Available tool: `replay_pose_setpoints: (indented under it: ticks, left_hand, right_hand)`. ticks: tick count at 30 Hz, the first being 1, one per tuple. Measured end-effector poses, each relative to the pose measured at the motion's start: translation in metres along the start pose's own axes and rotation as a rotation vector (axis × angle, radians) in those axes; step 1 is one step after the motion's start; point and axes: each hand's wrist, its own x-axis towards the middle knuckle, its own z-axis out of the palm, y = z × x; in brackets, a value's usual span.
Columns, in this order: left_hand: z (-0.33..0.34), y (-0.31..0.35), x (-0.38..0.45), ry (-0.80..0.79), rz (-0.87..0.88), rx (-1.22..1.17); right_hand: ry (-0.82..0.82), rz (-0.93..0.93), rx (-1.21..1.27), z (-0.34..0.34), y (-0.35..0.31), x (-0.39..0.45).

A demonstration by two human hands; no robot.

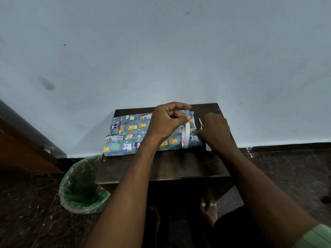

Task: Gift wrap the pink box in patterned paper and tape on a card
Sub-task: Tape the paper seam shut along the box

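The wrapped box [143,135] lies on the small dark table [170,167], set toward the table's far edge, with its long axis running left to right. Blue animal-print paper [123,138] already covers every face that shows; no pink surface is visible and no card can be seen. A roll of white tape [185,135] stands on edge at the right end of the box. The left hand [168,120] reaches across the box from the near left and hovers over that right end, thumb and forefinger pinched together on what looks like the free end of the tape above the roll. The right hand [214,131] sits just beside the right end of the box, fingers curled around a pair of scissors [200,123] whose blades point toward the far side, close to the tape strip. The relation that governs the next step appears to be the short gap between blades and strip: the strip lies directly left of the right hand, so the cut would likely come from that hand while the left keeps the tape taut. A green-lined bin [82,187] stands on the floor at the near left of the table.
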Motion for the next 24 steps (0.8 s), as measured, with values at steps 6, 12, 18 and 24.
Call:
replay_pose_setpoints:
  ticks: [6,12,18,24]
  left_hand:
    - [-0.005,-0.001,-0.004,0.013,0.010,-0.001]
    - [-0.012,-0.002,-0.005,0.034,0.009,-0.008]
    - [-0.014,-0.002,-0.007,0.052,0.014,-0.008]
    - [-0.021,0.000,-0.007,0.094,0.006,-0.028]
  right_hand:
    - [0.091,0.017,-0.028,-0.011,-0.005,0.001]
    - [-0.065,0.010,0.298,-0.013,-0.001,0.011]
    - [-0.197,-0.062,0.686,-0.028,0.003,0.010]
    - [-0.309,-0.210,0.703,-0.048,0.011,0.005]
